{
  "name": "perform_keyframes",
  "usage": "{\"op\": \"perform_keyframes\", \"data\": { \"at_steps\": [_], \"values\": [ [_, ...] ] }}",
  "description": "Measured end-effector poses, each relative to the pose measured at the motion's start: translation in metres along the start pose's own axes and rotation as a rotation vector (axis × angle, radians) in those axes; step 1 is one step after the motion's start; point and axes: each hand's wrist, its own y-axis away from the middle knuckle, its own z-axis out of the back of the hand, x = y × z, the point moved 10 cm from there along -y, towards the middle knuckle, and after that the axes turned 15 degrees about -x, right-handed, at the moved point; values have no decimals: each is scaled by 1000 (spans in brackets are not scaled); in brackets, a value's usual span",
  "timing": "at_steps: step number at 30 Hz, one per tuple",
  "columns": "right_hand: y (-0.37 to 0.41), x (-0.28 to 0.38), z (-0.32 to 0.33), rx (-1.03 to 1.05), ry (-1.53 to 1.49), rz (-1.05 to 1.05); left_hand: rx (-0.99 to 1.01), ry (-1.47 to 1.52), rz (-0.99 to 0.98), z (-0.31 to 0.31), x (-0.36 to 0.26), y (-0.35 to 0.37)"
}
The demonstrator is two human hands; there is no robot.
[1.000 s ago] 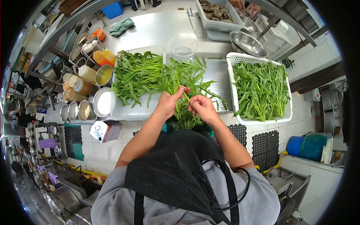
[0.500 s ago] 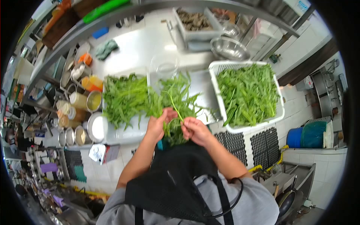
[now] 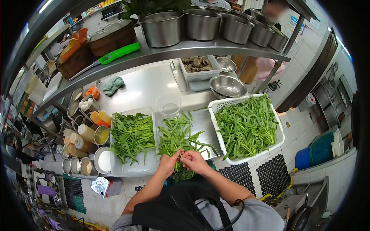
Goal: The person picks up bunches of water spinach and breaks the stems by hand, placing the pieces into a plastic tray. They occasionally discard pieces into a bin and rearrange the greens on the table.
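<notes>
Close together in front of my apron, my left hand (image 3: 167,164) and my right hand (image 3: 194,161) pinch at water spinach, fingertips nearly touching. The piece between them is mostly hidden by the fingers. Just beyond lies a loose heap of water spinach (image 3: 176,131) with long narrow leaves, and more greens hang below my hands. To the left, a translucent plastic tub (image 3: 131,169) holds water spinach (image 3: 133,134) with stems lying mostly sideways. A white perforated basket (image 3: 220,148) on the right is piled with leafy stems (image 3: 246,127).
Behind the heap stand a clear round container (image 3: 169,104), a cleaver (image 3: 179,77) and metal bowls (image 3: 228,86). Sauce bottles (image 3: 85,133) and metal pots line the left. An overhead shelf (image 3: 216,47) carrying large pots (image 3: 161,32) crosses the far side. People are partly visible beyond.
My view has tilted up, bringing the shelf and pots into sight. My hands have drawn together, and the long stem that stood up between them no longer shows.
</notes>
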Motion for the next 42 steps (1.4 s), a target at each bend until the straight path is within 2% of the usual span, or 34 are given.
{"op": "perform_keyframes", "data": {
  "at_steps": [5,11,14,16,17,19,21,23,24,25,26,28,29,30,31,32,34,35,36,38,39,40,42],
  "values": [
    [5,-5,-12,44,-81,-54,8,-32,0,4,-1,-8],
    [3,-13,-11,58,-175,-133,-6,89,67,-2,-13,-5],
    [-2,-22,-7,49,-226,-168,0,62,13,-8,-20,-1],
    [-5,-27,-4,47,-287,-171,35,7,-104,-17,-32,11],
    [-4,-21,-6,79,-391,-187,-3,-140,-210,-17,-40,17],
    [4,-19,-12,140,-587,-244,68,-622,-163,-16,-25,22],
    [4,-18,-18,199,-760,-333,147,-768,-819,-29,-41,29],
    [8,-16,-23,243,-912,-444,176,-67,-186,-22,-20,9],
    [9,-13,-26,263,-977,-482,159,-71,-164,-22,-25,11],
    [6,-14,-28,308,-1045,-505,182,102,-101,-25,-35,15],
    [3,-24,-20,231,-1055,-566,208,274,-47,-26,-41,18],
    [4,-21,-5,166,-1002,-457,158,216,-28,-14,-41,15],
    [8,-18,-2,165,-1003,-464,129,174,-85,-7,-49,13],
    [10,-19,7,100,-638,-342,98,131,-138,0,-57,13],
    [12,-21,17,37,-274,-218,55,234,-54,7,-58,13],
    [12,-36,23,37,-275,-223,51,234,-49,15,-59,11],
    [11,-52,26,123,346,134,52,357,-9,30,-64,7],
    [16,-71,26,206,437,18,7,369,14,34,-66,9],
    [17,-75,31,210,434,14,3,366,16,41,-65,7],
    [34,-62,18,420,828,206,97,420,9,44,-70,7],
    [30,-55,22,418,879,167,27,375,21,51,-67,8],
    [16,-56,26,375,827,224,21,374,26,54,-65,10],
    [-8,-22,43,103,707,167,35,462,58,58,-65,12]
  ]
}}
